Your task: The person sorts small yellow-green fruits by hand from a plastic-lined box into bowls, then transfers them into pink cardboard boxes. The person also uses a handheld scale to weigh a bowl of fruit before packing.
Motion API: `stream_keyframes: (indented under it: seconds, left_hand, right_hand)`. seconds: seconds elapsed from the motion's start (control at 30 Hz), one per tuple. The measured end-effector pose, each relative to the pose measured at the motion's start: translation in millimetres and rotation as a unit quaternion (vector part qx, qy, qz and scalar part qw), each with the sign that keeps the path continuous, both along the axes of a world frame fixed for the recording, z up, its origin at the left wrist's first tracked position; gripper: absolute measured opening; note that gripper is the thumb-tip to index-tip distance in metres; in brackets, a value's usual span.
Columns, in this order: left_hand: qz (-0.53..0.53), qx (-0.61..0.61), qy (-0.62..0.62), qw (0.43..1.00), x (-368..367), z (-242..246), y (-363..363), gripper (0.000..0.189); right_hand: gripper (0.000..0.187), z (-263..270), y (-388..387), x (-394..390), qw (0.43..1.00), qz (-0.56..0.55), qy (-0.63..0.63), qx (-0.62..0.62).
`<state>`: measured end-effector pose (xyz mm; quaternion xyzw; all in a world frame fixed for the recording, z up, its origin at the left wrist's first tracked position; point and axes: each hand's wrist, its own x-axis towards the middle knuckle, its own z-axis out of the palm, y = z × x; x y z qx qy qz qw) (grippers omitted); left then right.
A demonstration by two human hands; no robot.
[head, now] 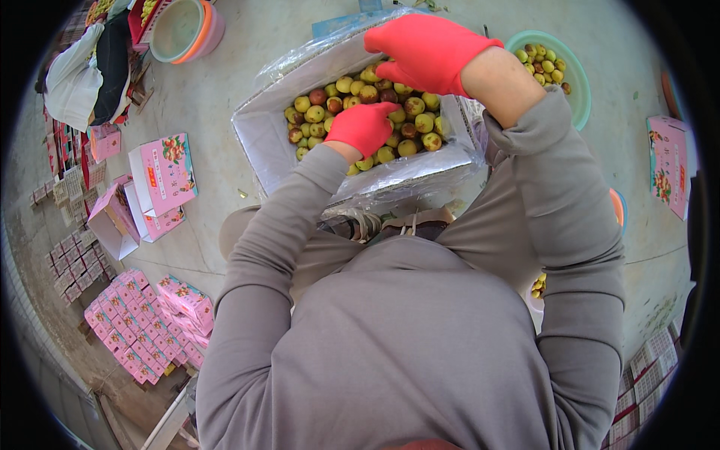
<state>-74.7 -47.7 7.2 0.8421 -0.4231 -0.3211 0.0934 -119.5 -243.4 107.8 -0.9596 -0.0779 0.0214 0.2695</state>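
Observation:
A cardboard box (261, 143) lined with clear plastic film stands before me, holding a layer of yellow-green and brown jujubes (315, 114). My left hand (363, 129), in a red glove, is down inside the box and touches the fruit. Its fingertips point right, and whether a jujube is under them is hidden. Above the far right side of the box is my right hand (430, 53), also red-gloved. A gap shows between its thumb and fingers, with nothing visible there; the palm faces away from me.
A green basin (582, 107) of jujubes stands at the right. Nested basins (177, 31) are at the far left, near a bent-over person (84, 73). Pink cartons (166, 174) lie left on the concrete floor, with stacked pink boxes (135, 326) behind. Another carton (669, 166) is far right.

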Motion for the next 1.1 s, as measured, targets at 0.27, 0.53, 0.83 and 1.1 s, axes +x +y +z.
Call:
stream_keyframes:
  seconds: [0.27, 0.53, 0.83, 1.1]
  left_hand:
    - [0.022, 0.004, 0.026, 0.999, -13, -4, -9, 0.034]
    - [0.078, 0.017, 0.176, 0.981, 16, 12, 9, 0.023]
    - [0.081, -0.054, 0.092, 0.991, 7, 7, 2, 0.03]
    - [0.202, -0.079, 0.118, 0.969, 6, 48, 57, 0.031]
  right_hand:
    - [0.025, 3, 0, -1, 1.0, -0.003, 0.024, -0.005]
    - [0.025, 0, -3, -3, 1.0, 0.0, 0.011, 0.006]
    - [0.023, 5, -2, -2, 1.0, 0.003, 0.021, 0.001]
    - [0.024, 4, -5, -6, 0.999, -0.018, 0.02, 0.042]
